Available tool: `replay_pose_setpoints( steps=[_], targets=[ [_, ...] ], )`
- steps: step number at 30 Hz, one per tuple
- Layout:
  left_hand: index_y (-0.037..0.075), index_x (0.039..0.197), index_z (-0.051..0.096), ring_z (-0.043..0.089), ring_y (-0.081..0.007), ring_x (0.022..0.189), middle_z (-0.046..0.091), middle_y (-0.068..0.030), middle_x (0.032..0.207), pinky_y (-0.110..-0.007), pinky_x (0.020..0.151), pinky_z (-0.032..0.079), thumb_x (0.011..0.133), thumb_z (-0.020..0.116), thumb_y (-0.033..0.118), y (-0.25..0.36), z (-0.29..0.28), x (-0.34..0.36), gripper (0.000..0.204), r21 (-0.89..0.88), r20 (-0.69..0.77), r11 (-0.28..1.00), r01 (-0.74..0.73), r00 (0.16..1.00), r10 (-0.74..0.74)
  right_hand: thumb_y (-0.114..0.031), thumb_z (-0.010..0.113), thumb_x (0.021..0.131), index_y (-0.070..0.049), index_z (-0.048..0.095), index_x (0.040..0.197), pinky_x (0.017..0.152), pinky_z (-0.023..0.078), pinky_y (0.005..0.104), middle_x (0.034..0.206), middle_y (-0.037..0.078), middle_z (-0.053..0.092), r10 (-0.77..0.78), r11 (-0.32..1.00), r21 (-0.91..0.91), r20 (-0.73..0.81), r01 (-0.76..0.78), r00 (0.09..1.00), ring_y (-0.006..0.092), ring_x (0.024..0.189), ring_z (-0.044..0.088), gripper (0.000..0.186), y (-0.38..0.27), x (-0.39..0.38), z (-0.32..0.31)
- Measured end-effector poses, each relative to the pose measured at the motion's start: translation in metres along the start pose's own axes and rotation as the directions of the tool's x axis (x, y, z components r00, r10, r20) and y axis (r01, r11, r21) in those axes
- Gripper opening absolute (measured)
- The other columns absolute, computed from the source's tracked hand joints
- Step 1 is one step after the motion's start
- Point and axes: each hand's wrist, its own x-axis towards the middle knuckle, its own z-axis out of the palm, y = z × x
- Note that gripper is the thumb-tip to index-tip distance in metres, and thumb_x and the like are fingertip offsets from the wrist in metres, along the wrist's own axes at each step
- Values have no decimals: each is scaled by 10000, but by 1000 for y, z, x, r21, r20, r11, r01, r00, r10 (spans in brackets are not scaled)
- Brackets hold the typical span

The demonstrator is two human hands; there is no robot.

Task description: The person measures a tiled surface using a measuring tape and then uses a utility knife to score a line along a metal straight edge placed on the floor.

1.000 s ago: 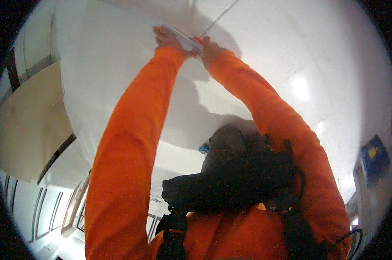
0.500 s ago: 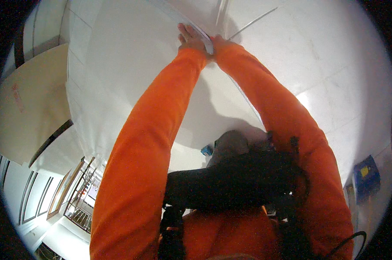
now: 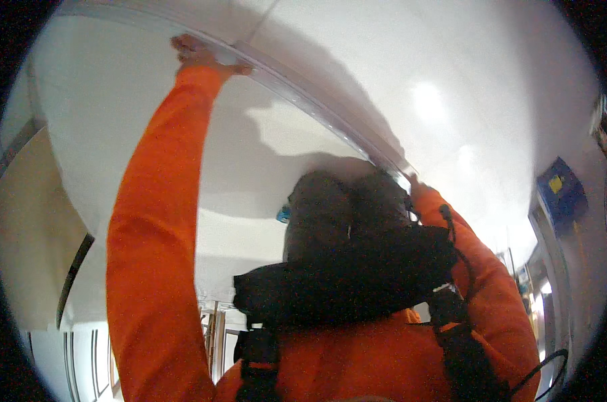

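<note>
A: Hands, item one: left hand (image 3: 199, 53), raised overhead at the end of an orange sleeve (image 3: 152, 221), fingers pressed up against a long pale translucent strip (image 3: 317, 104) that runs slantwise along the white ceiling panel (image 3: 136, 120). Whether it grips the strip or only steadies it, I cannot tell.

B: And the right hand?

A: Item two: right hand (image 3: 416, 186), mostly hidden behind the dark rounded head covering (image 3: 343, 208). It meets the same strip near its lower end. Grip cannot be told.

B: Position of the strip?

A: Lying against the ceiling, spanning from the left hand down to the right, touching both.

B: Other entries?

A: Black chest harness with straps (image 3: 343, 281) over the orange garment; a blue box with a yellow patch (image 3: 559, 191) on the wall at right, well apart; a beige panel (image 3: 28, 228) at left.

B: Risks?

A: Judged only: the strip looks thin and long, held at two far ends, so its middle could sag or pull away from the ceiling. Arms at full reach give little control; a slip of either hand could drop it or seat it crooked.
</note>
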Motion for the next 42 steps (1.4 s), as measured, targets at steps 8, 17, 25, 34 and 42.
replay_pose_setpoints(
  steps=[8, 17, 25, 34, 42],
  targets=[
    [-96, 1423, -93, -11, -466, 1400, -34, -358, 1482, -457, 1159, 34, 428, 733, 791, -10, 15, 14, 1568, 301, 26, 950, -85, 996, 81, -300, 257, 983, -145, 356, 1388, 902, 452, 452, 1150, 255, 591, 35, 997, 73, -135, -25, 990, 377, 1041, 600, 444, 60, 31, 4],
    [-70, 1444, -58, -56, -436, 1408, -46, -328, 1497, -466, 1160, 40, 412, 754, 774, -19, 2, 8, 1561, 108, 39, 994, 9, 999, -14, -209, 314, 959, -54, 344, 1360, 912, 459, 510, 1161, 275, 578, -575, 767, 38, -402, 640, 713, 416, 1038, 596, 431, -302, -62, -171],
    [-79, 1423, -128, 100, -408, 1413, -130, -297, 1501, -416, 1116, 273, 387, 822, 699, -3, -24, -10, 1606, -2, 130, 990, 143, 981, -142, -278, 344, 981, -42, 343, 1326, 823, 501, 490, 1113, 205, 601, -535, 824, -9, -346, 567, 771, 392, 1038, 590, 417, -381, -100, -208],
    [-56, 1438, -107, 160, -405, 1403, -96, -275, 1514, -427, 1079, 341, 392, 860, 622, 0, -25, -14, 1577, -50, 112, 984, 169, 980, -163, -409, 397, 958, -13, 399, 1247, 899, 459, 498, 1120, 260, 606, -552, 786, 73, -366, 614, 750, 435, 1082, 567, 490, -382, -85, -211],
    [-21, 1443, -140, 125, -412, 1409, -82, -258, 1523, -433, 1078, 337, 336, 881, 595, -2, -19, -12, 1627, -42, 141, 981, 188, 973, -180, -203, 388, 957, 8, 357, 1298, 809, 510, 472, 1078, 242, 600, -575, 816, -179, -358, 550, 736, 380, 1017, 602, 402, -389, -90, -216]
  ],
)
